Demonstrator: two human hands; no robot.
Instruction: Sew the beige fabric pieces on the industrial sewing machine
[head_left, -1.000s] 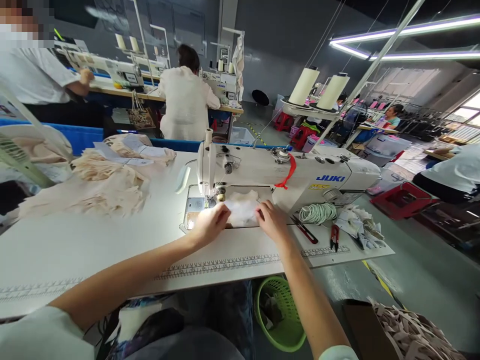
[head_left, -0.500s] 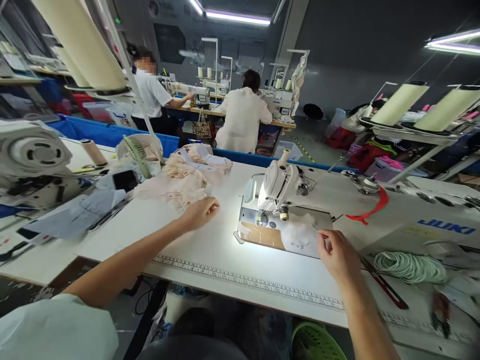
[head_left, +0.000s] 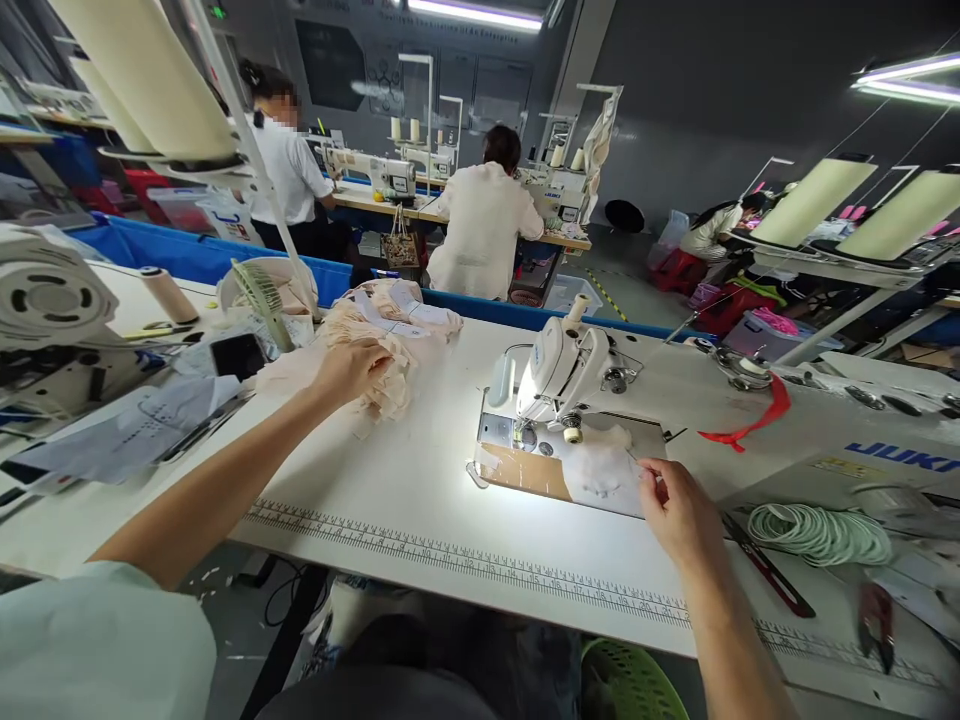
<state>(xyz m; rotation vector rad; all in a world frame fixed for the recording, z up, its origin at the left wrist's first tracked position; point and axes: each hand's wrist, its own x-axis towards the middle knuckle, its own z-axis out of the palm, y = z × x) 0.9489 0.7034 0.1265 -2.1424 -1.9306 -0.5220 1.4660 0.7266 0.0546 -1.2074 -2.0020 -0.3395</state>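
Observation:
Over a pile of beige fabric pieces (head_left: pixel 390 385), my left hand (head_left: pixel 351 372) has its fingers bent and drawn together. Whether a piece is caught between the fingertips is hidden. My right hand (head_left: pixel 681 508) is closed in a pinch at the right edge of a small white fabric piece (head_left: pixel 604 465). That piece lies flat on the bed of a white sewing machine (head_left: pixel 559 370), to the right of the lit needle area. A brown strip (head_left: pixel 525 470) covers the front of the machine bed. White paper slips (head_left: pixel 397 318) rest on top of the pile.
A printed ruler (head_left: pixel 465 562) runs along the table's front edge. Right of my right hand lie dark tweezers (head_left: pixel 769 567), a coil of pale green cord (head_left: pixel 821 533) and thread snips (head_left: pixel 876 625). A small fan (head_left: pixel 262 300), papers and a phone (head_left: pixel 238 355) stand left. Co-workers sit beyond.
My left hand has moved left and away from me, from bare table onto the beige pile. My right hand stays at the white piece. The view has shifted slightly.

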